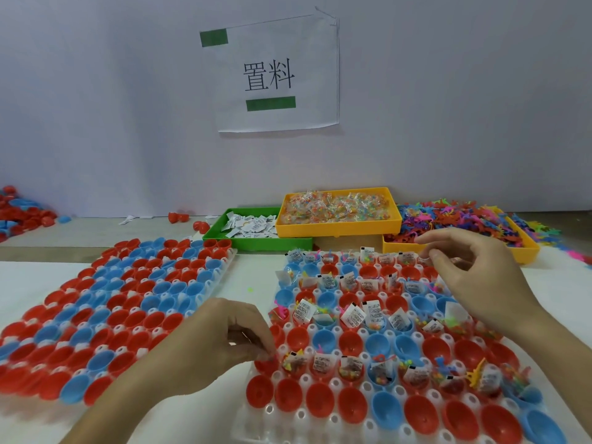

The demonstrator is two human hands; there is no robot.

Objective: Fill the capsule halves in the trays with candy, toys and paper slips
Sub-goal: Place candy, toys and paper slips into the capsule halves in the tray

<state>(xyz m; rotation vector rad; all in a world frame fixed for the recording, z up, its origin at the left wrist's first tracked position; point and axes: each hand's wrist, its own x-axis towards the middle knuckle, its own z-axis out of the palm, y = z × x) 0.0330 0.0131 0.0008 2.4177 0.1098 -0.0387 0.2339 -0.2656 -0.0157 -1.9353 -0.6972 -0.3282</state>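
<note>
Nearest us, the front row of red and blue capsule halves (pixel 352 408) sits empty in the right tray (pixel 320 426), open side up so things drop straight in. Just behind it, our left hand (pixel 217 344) works at the tray's left edge, its grip curled, fingertips pinched at a red half (pixel 266 366) in the partly filled row; whether they hold a small piece we cannot tell. Our right hand (pixel 474 277) hovers over the far right corner of the same tray, thumb and forefinger together on what looks like a small clear candy packet (pixel 424 260), probably about to drop it into a half there.

Alternate rows already carry paper slips, candy and little toys, while the rows between stand bare, so we judge this tray roughly half done. The left tray (pixel 221 267) holds only empty halves and waits its turn.

Supplies line the back of the bench (pixel 19 283) within easy reach: a green bin (pixel 256 243) of paper slips (pixel 253 224), a yellow bin (pixel 339 227) of candy packets (pixel 339 205), and another yellow bin (pixel 525 251) heaped with plastic toys (pixel 464 219). Spare halves (pixel 22 213) lie far left.
</note>
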